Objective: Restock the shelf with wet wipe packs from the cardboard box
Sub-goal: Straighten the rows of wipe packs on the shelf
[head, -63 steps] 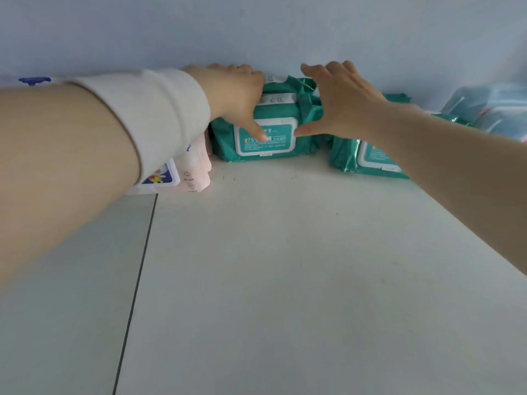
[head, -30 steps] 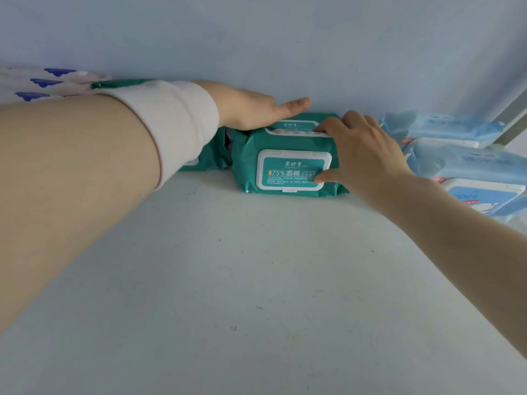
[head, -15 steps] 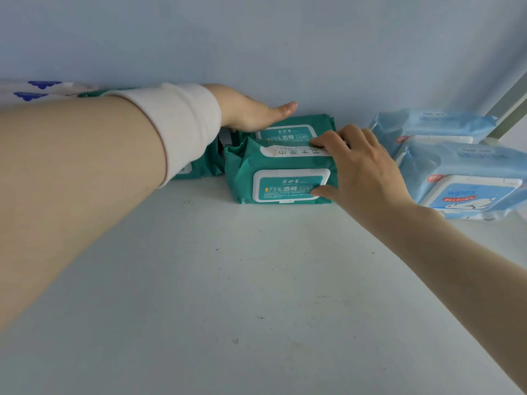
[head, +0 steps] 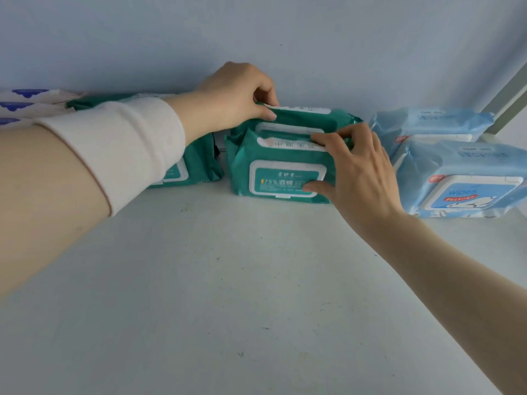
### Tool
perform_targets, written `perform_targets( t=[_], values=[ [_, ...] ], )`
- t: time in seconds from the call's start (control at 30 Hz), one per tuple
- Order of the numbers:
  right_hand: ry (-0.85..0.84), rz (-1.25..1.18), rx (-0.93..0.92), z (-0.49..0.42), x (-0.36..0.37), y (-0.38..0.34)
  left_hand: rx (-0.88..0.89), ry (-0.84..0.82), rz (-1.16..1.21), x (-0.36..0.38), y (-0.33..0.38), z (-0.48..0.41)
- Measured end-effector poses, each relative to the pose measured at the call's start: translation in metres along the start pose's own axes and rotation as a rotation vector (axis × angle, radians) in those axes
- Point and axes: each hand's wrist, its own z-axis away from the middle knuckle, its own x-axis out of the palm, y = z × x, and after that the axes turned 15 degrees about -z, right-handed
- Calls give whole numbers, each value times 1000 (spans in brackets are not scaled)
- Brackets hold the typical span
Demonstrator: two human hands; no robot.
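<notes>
Several green wet wipe packs stand in a row at the back of the white shelf (head: 228,280). The front green pack (head: 273,169) stands on edge with its white flip lid facing me. My right hand (head: 359,172) grips that pack, fingers over its top edge and thumb on the lid. Behind it, a rear green pack (head: 308,116) is pinched at its top left corner by my left hand (head: 233,95). Another green pack (head: 196,166) sits to the left, partly hidden by my left sleeve. The cardboard box is out of view.
Two light blue wipe packs (head: 456,178) stand at the right, one behind the other. White packs with blue print (head: 25,105) lie at the far left. The blue back wall (head: 256,38) closes the shelf. A grey shelf post (head: 510,98) rises at the right.
My left hand went from lying flat behind the packs to pinching the rear pack's top corner. My right hand shifted slightly on the front pack, which now stands more upright.
</notes>
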Motion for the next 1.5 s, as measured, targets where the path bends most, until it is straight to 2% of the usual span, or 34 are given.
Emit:
perform_targets(
  t=[0.2,0.33,0.43,0.5,0.6,0.97,1.23,1.3,1.4,1.43,1.5],
  values=[
    [100,-71,57,-30,23,0,25,7,-172,-1,-11,-1],
    [165,-502,253,-33,32,9,55,-26,-107,-10,-9,9],
    [119,-782,402,-28,36,17,179,-95,-267,-2,-4,29],
    [106,-880,455,-31,37,20,226,-79,-379,7,-10,37],
    [115,-921,487,-35,42,15,214,-40,-419,7,-22,39],
    [186,-973,498,-33,52,8,194,-107,-330,13,-27,37],
    [18,-726,564,-33,13,-9,84,-246,-427,-5,4,33],
    [-53,-560,517,-29,-12,-17,91,-216,-461,-16,22,32],
    [-166,-391,395,-13,-71,-20,190,-80,-455,-34,57,32],
    [-198,-325,357,-6,-92,-17,222,-74,-442,-39,71,30],
    [-289,-52,296,6,-129,-5,258,-173,-437,-48,103,24]
  ],
)
